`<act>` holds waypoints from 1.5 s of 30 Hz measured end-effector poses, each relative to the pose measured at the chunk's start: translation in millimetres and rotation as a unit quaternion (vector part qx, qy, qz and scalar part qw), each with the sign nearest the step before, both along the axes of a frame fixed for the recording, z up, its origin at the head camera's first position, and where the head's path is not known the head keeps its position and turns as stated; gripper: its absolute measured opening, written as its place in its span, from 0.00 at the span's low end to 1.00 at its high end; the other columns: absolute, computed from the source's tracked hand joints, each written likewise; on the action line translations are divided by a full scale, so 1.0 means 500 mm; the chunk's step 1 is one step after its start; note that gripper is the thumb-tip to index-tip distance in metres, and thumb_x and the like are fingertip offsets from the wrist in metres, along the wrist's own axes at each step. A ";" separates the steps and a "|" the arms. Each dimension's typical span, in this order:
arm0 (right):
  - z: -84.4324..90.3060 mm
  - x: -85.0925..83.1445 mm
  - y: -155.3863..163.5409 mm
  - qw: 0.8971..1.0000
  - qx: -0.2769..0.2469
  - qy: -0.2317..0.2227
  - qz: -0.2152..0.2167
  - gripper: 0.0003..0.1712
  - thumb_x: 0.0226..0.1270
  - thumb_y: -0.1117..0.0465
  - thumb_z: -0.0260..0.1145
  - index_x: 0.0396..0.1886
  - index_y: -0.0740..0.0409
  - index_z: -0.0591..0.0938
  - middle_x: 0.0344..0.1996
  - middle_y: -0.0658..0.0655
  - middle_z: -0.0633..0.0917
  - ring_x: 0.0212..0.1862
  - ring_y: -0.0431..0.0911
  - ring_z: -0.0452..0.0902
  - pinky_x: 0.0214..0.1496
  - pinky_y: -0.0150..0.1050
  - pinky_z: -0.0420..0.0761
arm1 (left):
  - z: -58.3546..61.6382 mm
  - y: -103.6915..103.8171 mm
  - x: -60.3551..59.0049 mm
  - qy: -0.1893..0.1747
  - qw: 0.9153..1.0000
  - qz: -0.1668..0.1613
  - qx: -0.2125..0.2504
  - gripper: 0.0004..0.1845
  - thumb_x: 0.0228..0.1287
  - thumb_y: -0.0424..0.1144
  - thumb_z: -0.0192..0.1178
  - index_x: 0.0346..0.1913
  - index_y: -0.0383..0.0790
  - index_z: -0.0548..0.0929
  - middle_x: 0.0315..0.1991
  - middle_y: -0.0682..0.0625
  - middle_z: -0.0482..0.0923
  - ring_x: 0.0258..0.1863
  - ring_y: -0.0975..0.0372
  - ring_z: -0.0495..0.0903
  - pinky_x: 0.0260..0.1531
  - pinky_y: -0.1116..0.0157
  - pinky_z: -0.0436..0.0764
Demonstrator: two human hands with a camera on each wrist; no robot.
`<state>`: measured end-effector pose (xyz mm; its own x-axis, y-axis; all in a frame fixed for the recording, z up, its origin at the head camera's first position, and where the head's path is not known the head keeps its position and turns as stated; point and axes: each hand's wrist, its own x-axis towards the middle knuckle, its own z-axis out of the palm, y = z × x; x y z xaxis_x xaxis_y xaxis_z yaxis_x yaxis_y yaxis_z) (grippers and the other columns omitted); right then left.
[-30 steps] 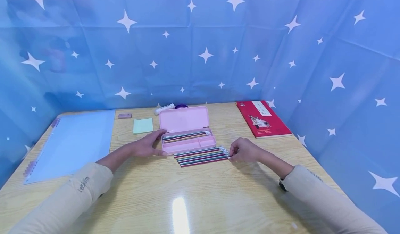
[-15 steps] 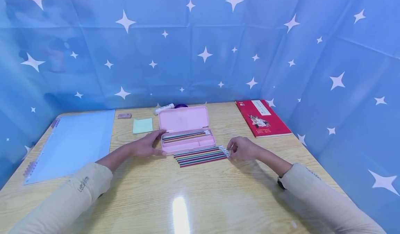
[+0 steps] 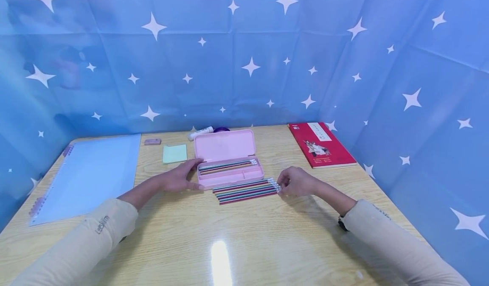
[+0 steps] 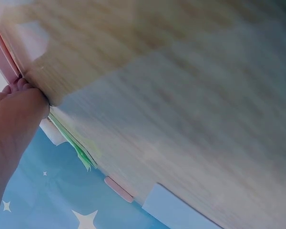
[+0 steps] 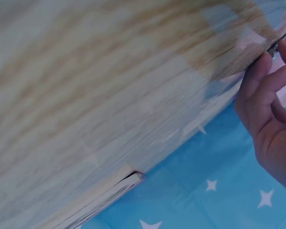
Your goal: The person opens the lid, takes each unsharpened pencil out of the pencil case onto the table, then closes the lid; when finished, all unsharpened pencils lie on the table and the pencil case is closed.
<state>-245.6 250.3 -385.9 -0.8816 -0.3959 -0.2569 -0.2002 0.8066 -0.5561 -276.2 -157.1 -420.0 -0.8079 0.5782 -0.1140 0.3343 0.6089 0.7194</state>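
An open pink pencil case (image 3: 225, 179) lies on the wooden table, its lid (image 3: 224, 145) tipped back and several pencils (image 3: 228, 166) in its rear compartment. My left hand (image 3: 177, 179) holds the case's left end, thumb at the front corner and fingers toward the hinge side. In front of the case several striped-colour pencils (image 3: 244, 192) lie side by side, white erasers to the right. At those eraser ends, my right hand (image 3: 296, 182) pinches the nearest pencil between thumb and forefinger. The right wrist view shows these fingertips (image 5: 265, 59) close together at the pencil's end.
Left of the case lie a pale green sticky-note pad (image 3: 175, 154), a pinkish eraser (image 3: 153, 141) and a large pale-blue spiral notebook (image 3: 91, 175). Behind the lid are a white tube (image 3: 200, 133) and a purple round thing (image 3: 221, 130). A red book (image 3: 321, 146) lies at the back right.
My right hand has shifted very slightly away from me and to the left at the eraser ends. My left hand stays on the case.
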 end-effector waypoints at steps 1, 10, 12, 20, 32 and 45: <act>0.001 0.000 0.000 1.000 0.001 0.001 0.001 0.11 0.56 0.66 0.75 0.39 0.60 0.84 0.28 0.51 0.81 0.33 0.44 0.75 0.37 0.36 0.78 | 0.000 0.000 0.000 0.000 1.000 0.000 0.000 0.57 0.58 0.54 0.71 0.78 0.34 0.47 0.77 0.36 0.49 0.76 0.44 0.49 0.75 0.48 0.50; 0.001 0.001 -0.001 1.000 0.003 0.004 0.003 0.10 0.57 0.66 0.75 0.38 0.59 0.85 0.29 0.50 0.81 0.34 0.44 0.76 0.39 0.36 0.79 | -0.001 0.000 0.000 -0.001 1.000 0.001 -0.002 0.57 0.57 0.55 0.71 0.78 0.35 0.47 0.77 0.37 0.49 0.77 0.44 0.48 0.75 0.49 0.51; 0.002 0.001 -0.001 1.000 0.001 0.001 -0.001 0.10 0.56 0.66 0.75 0.38 0.59 0.85 0.28 0.50 0.81 0.34 0.44 0.76 0.40 0.36 0.79 | -0.001 0.000 0.000 -0.001 1.000 0.000 -0.003 0.57 0.57 0.55 0.71 0.78 0.35 0.47 0.77 0.37 0.49 0.77 0.44 0.48 0.75 0.49 0.51; 0.011 0.000 0.003 1.000 0.001 0.019 0.022 0.07 0.58 0.67 0.74 0.37 0.59 0.86 0.28 0.50 0.82 0.33 0.43 0.76 0.37 0.35 0.79 | -0.001 0.001 -0.001 0.003 1.000 0.003 -0.013 0.57 0.57 0.56 0.71 0.78 0.36 0.47 0.76 0.37 0.51 0.76 0.44 0.49 0.75 0.48 0.50; 0.032 -0.036 -0.018 0.998 -0.016 0.049 0.035 0.11 0.61 0.64 0.72 0.42 0.66 0.85 0.30 0.51 0.84 0.35 0.44 0.77 0.40 0.37 0.80 | -0.003 0.000 -0.003 -0.001 1.000 -0.002 -0.001 0.58 0.57 0.55 0.71 0.78 0.34 0.47 0.76 0.36 0.50 0.76 0.44 0.48 0.75 0.48 0.50; 0.029 -0.094 -0.064 0.994 -0.034 0.090 0.048 0.08 0.64 0.64 0.70 0.42 0.61 0.87 0.37 0.52 0.87 0.45 0.48 0.81 0.53 0.46 0.81 | -0.006 -0.002 -0.005 0.003 1.000 -0.006 0.002 0.59 0.56 0.57 0.71 0.78 0.33 0.46 0.76 0.35 0.49 0.76 0.43 0.49 0.74 0.48 0.52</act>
